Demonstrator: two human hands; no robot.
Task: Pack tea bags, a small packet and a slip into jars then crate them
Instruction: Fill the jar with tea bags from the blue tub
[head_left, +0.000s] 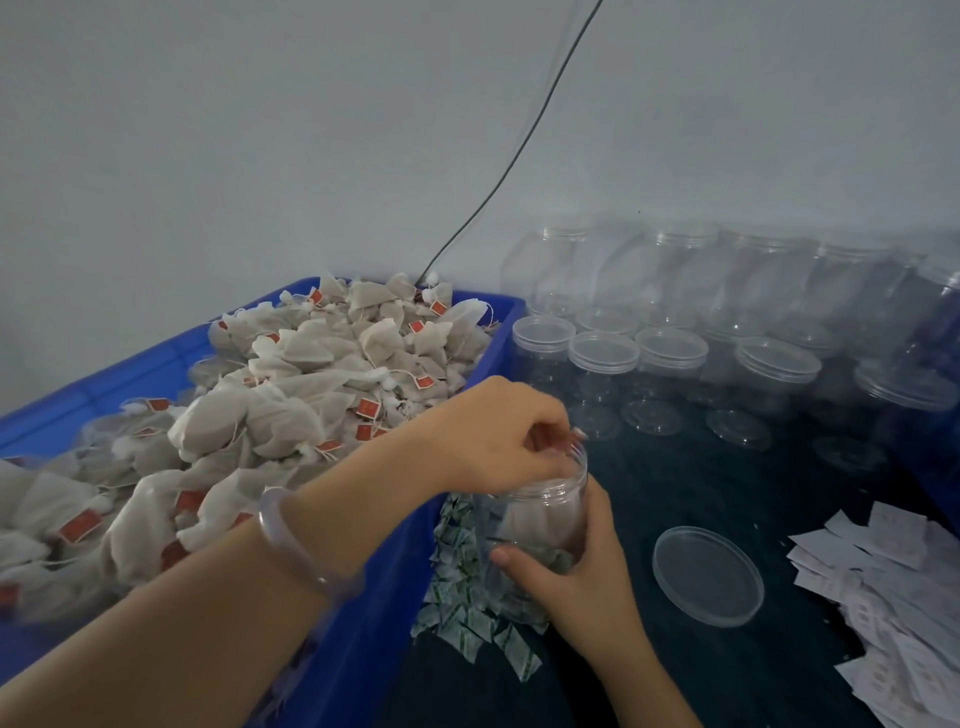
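A clear plastic jar (545, 512) stands open on the dark table, with some tea bags inside. My right hand (576, 566) grips its side. My left hand (498, 436) hovers over the jar's mouth, fingers curled down into it; what they pinch is hidden. The jar's clear lid (707, 576) lies flat to the right. A blue crate (363, 597) on the left is heaped with tea bags (291, 400) with red tags. Small green-and-white packets (462, 597) lie beside the crate. White slips (904, 587) are piled at the right.
Several empty lidded clear jars (670, 353) stand in rows at the back right, some stacked. A dark cable (519, 150) hangs down the grey wall to the crate. Another blue crate's edge (935, 467) shows at the far right.
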